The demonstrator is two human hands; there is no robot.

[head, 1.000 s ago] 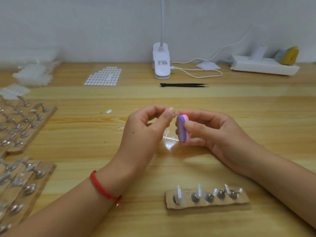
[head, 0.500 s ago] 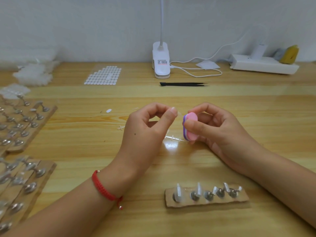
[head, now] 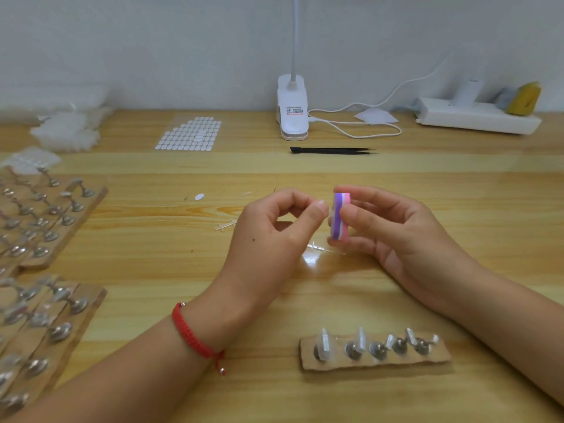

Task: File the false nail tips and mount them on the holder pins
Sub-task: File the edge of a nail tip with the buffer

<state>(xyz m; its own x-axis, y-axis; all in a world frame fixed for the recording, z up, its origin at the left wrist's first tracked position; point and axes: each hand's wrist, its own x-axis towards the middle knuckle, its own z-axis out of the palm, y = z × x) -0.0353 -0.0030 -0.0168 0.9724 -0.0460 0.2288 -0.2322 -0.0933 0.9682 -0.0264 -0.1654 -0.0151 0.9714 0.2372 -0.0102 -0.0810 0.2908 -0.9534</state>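
Fingertips of the left hand, thumb and index, are pinched together right up against the file. Pretty sure there's a clear nail tip between them, but it's see-through so it's hard to make out. The other left fingers are curled in toward the palm.

The right hand grips the file standing on end, thumb on the near face and fingers wrapped round the back, purple side facing the left hand. Both hands are up off the table, about mid-desk.

Just below them lie two clear sprues, one under the file and one left of the left hand. There's a red bracelet on the left wrist.

Nearer the camera is the holder, a cardboard strip with five pins, with clear tips on them. Bigger boards full of pins run down the left edge. Along the back are a sticker sheet, black tweezers and a white lamp.
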